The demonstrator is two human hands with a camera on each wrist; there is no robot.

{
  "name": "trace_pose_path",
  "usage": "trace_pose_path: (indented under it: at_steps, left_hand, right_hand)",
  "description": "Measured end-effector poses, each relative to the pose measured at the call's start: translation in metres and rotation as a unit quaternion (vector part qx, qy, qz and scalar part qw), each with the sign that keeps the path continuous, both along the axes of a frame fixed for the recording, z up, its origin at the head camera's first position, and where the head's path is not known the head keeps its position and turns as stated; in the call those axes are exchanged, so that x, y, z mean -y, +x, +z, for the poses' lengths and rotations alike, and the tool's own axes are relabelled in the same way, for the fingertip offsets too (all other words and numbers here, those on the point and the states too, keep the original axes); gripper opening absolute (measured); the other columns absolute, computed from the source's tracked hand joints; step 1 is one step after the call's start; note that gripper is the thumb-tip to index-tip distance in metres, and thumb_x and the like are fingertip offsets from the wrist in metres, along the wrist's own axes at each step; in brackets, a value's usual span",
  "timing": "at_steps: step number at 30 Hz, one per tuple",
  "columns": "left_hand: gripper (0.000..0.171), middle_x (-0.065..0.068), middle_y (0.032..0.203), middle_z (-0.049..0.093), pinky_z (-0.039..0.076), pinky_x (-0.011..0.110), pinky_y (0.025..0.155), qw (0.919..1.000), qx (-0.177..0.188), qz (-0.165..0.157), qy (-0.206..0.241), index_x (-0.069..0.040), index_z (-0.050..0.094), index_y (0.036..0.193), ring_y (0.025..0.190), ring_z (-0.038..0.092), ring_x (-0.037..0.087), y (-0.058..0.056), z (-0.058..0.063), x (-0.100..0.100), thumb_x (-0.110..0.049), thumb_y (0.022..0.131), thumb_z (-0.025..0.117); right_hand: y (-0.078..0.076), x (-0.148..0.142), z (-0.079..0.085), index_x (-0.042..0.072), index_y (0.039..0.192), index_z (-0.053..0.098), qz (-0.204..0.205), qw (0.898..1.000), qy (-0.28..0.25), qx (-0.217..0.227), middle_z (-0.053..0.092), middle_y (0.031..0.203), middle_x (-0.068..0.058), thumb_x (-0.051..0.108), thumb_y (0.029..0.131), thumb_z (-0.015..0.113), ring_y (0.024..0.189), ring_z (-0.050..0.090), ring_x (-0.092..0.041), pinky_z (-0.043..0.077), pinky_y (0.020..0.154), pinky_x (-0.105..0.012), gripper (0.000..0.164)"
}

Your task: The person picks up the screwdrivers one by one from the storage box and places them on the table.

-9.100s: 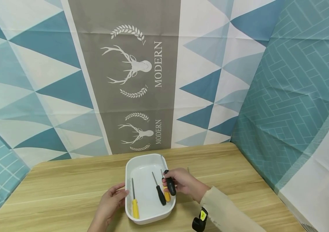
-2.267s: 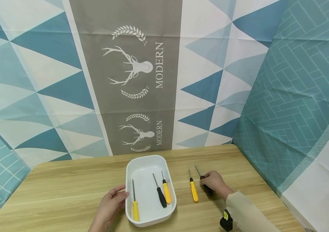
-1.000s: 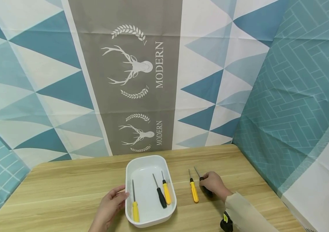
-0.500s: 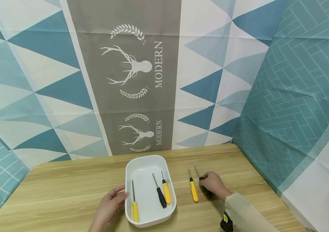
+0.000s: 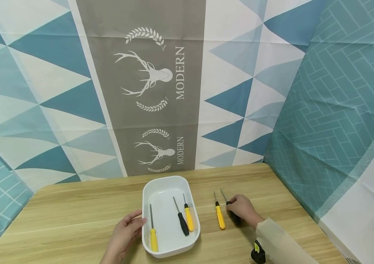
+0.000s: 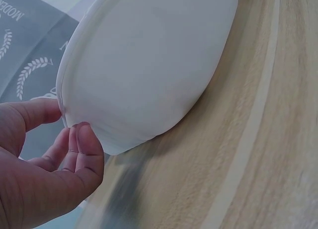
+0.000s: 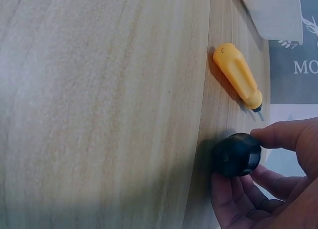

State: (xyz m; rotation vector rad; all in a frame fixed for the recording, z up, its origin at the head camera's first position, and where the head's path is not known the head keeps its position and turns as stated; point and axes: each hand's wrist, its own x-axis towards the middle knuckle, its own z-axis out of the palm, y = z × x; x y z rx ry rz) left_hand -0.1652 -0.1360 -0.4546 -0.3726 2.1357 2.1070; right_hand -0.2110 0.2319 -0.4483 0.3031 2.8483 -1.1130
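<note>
At the white tray (image 5: pixel 164 216): my left hand (image 5: pixel 125 233) pinched its left wall, thumb over the rim and fingers curled against the outside, I think to steady it without blocking what lay in it.
Inside the tray: a pale yellow screwdriver (image 5: pixel 154 240) lay along the left side; a slim black screwdriver (image 5: pixel 183 223) and a black-collared yellow screwdriver (image 5: pixel 189 219) lay side by side near the right wall. I could not tell whether those two touched; the bare floor between the groups probably made each easier to pick out.
On the bench (image 5: pixel 74 216): a loose yellow screwdriver (image 5: pixel 220 216) lay between the tray and my right hand (image 5: pixel 244 209), apart from both.
Right hand: it gripped a thick black screwdriver (image 7: pixel 233 157) by the handle, thumb on one side and fingers on the other, a hold that I judged good for guiding it. It was right beside the wood; whether it bore fully on the surface I could not tell.
Handles: all five pointed toward me, shafts to the far side, which likely put the grips within easiest reach.
Patterned cloth (image 5: pixel 228 69): it stood behind the bench, presumably as a backdrop.
</note>
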Motion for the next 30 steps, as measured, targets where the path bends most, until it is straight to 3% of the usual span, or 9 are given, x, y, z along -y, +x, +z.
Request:
trace_pose_path:
  at_steps: [14, 30]
  left_hand:
    - [0.056, 0.012, 0.108, 0.06, 0.053, 0.028, 0.075, 1.0, -0.006, -0.005, 0.003, 0.005, 0.04, 0.135, 0.088, 0.061, 0.015, -0.002, -0.0024, 0.0009, -0.015, 0.088, 0.063]
    - [0.057, 0.008, 0.104, 0.06, 0.053, 0.027, 0.075, 1.0, -0.006, -0.005, 0.003, 0.005, 0.04, 0.134, 0.089, 0.06, 0.014, -0.0019, -0.0024, 0.0009, -0.016, 0.088, 0.064]
  right_hand:
    - [0.0014, -0.0007, 0.0, -0.004, 0.104, 0.061, 0.0, 1.0, -0.003, 0.004, 0.063, 0.1, -0.016, 0.017, 0.081, 0.067, 0.075, 0.058, -0.02, 0.046, 0.052, -0.031, 0.031]
    - [0.0008, -0.0045, 0.0052, -0.005, 0.105, 0.06, -0.017, 0.999, -0.031, 0.015, 0.063, 0.093, -0.016, 0.017, 0.084, 0.065, 0.072, 0.057, -0.02, 0.048, 0.055, -0.031, 0.03]
